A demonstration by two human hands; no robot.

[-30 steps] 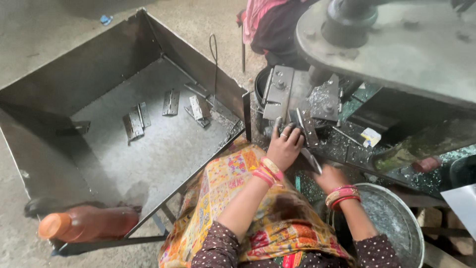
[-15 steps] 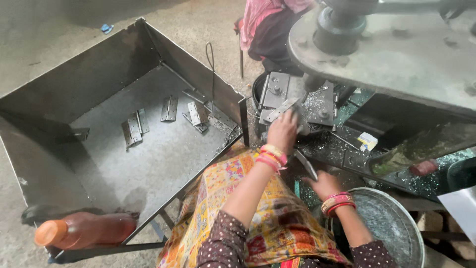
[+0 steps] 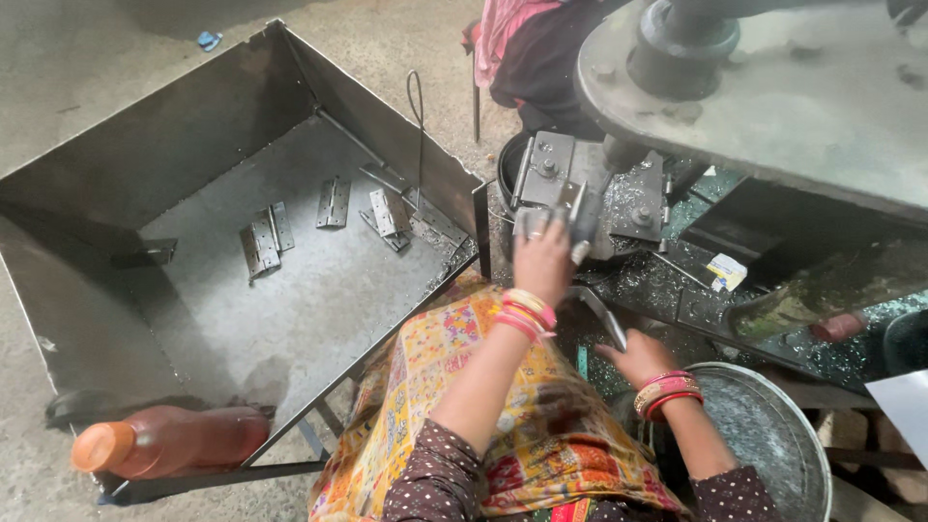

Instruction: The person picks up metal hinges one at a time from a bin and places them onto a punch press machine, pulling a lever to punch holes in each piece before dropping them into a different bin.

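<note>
My left hand (image 3: 543,253) reaches forward to the die block (image 3: 580,188) of a press machine, and its fingers grip a flat metal hinge piece (image 3: 534,220) at the block's front. My right hand (image 3: 633,356) rests lower, near my lap, and holds another flat metal piece (image 3: 601,313) that sticks up to the left. Both wrists wear red and gold bangles. A yellow patterned cloth (image 3: 454,406) covers my lap.
A large open steel bin (image 3: 126,164) on the left holds several finished hinges (image 3: 333,201). An orange bottle (image 3: 164,440) lies by its near corner. A round metal basin (image 3: 773,435) stands at right. The press's big wheel (image 3: 773,77) overhangs. A person in dark clothes (image 3: 536,58) sits beyond.
My left hand has moved forward and up from beside the block onto its front, with the metal piece in its fingers. My right hand has stayed low with its piece.
</note>
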